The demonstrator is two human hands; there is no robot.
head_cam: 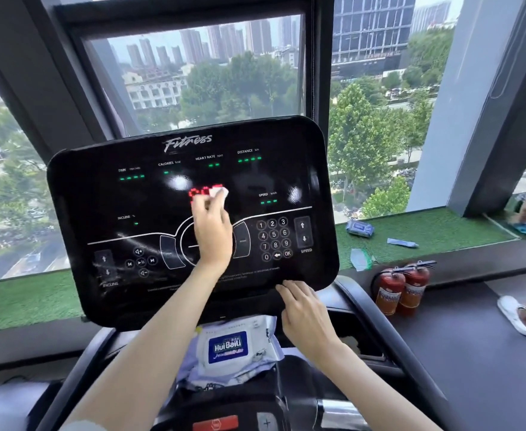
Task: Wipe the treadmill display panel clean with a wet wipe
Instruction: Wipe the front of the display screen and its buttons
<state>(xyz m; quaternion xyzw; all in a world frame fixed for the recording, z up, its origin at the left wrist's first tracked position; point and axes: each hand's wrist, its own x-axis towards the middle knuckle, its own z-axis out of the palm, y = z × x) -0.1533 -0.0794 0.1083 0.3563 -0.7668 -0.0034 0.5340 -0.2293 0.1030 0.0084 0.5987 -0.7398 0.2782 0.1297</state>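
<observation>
Left hand (212, 231) grips wet wipe (220, 193), pressed to centre of display panel (100, 197). Right hand (305, 309), fingers straight, rests on its near edge. Risk: wiping across keypad (274, 241) at right could trigger a speed input.

The left hand (212, 231) covers the middle of the round dial (183, 244) on the glossy black treadmill display panel (100, 197), and all but a corner of the small white wet wipe (219, 191) it pinches. The pale small print (246, 270) along the panel's lower edge is too fine to read, and the labels on the two red fire extinguishers (401, 290) are blurred. At the right edge a second person (515, 315) is cut down to a white shoe, a leg and a forearm.
</observation>
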